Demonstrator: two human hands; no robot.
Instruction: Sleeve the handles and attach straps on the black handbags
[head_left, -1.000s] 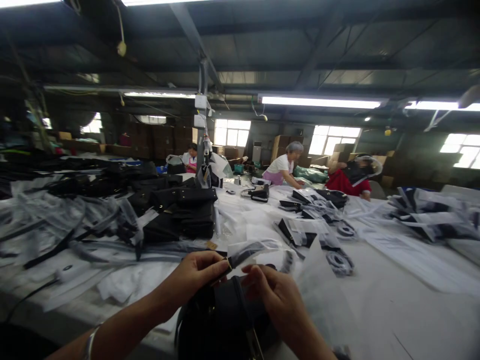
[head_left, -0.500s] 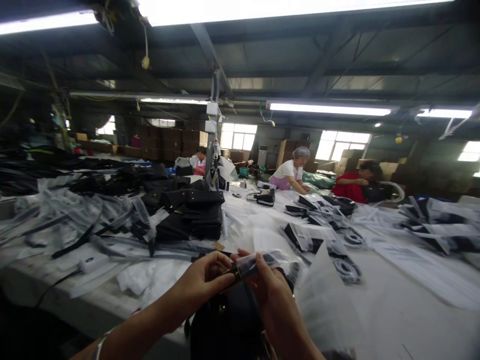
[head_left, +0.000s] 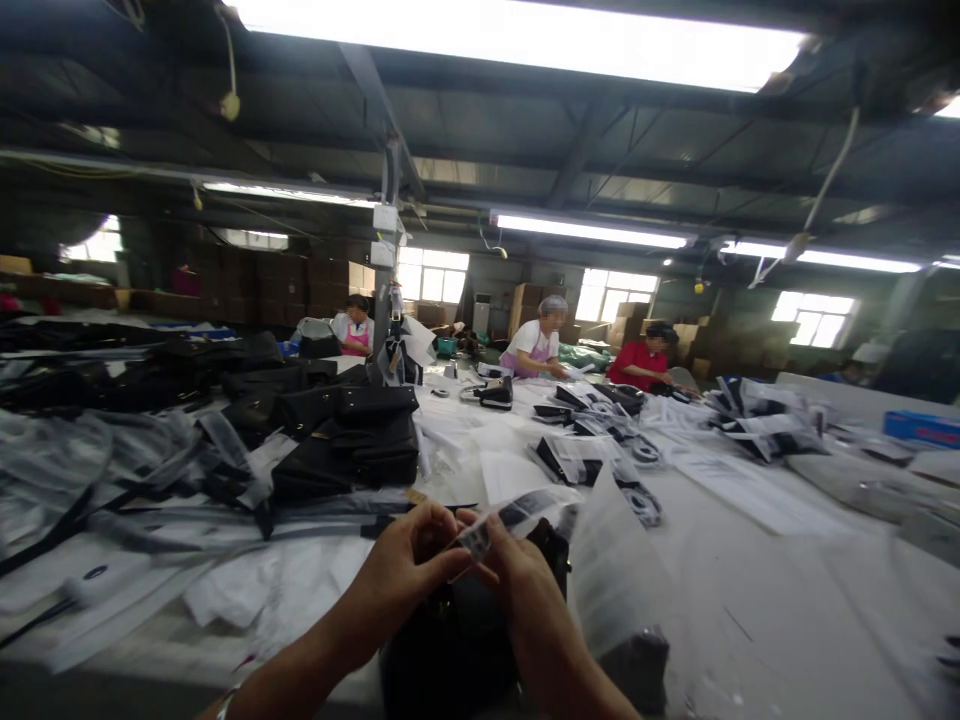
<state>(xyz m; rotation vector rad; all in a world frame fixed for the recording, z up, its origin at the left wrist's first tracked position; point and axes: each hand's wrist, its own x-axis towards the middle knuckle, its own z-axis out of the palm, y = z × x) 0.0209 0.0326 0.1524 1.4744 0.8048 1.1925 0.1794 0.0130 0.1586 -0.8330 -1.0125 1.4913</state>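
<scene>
Both my hands are raised over the near edge of the table, close together. Between them runs a black strap wrapped in clear plastic film [head_left: 474, 541]. My left hand [head_left: 401, 565] pinches its near end between thumb and bent fingers. My right hand [head_left: 521, 580] grips it a little farther along, thumb on top. A black bag [head_left: 450, 655] with small gold-coloured fittings is right beneath the hands, its lower part lost in shadow. To the right of my right hand, a translucent white sheet [head_left: 619, 555] stands up at a slant.
A stack of black bags [head_left: 345, 435] lies at left beyond my hands. Plastic-wrapped straps [head_left: 172, 450] spread along the left side. White wrapping [head_left: 277, 580] covers the near table. Farther right lie partly wrapped bags [head_left: 577, 455]. Several people work across the table near a post [head_left: 386, 300].
The view has turned right, so the surroundings sit farther left. My hands still hold the wrapped strap, now slightly tilted differently. The co-worker in red has a hand lowered from the face.
</scene>
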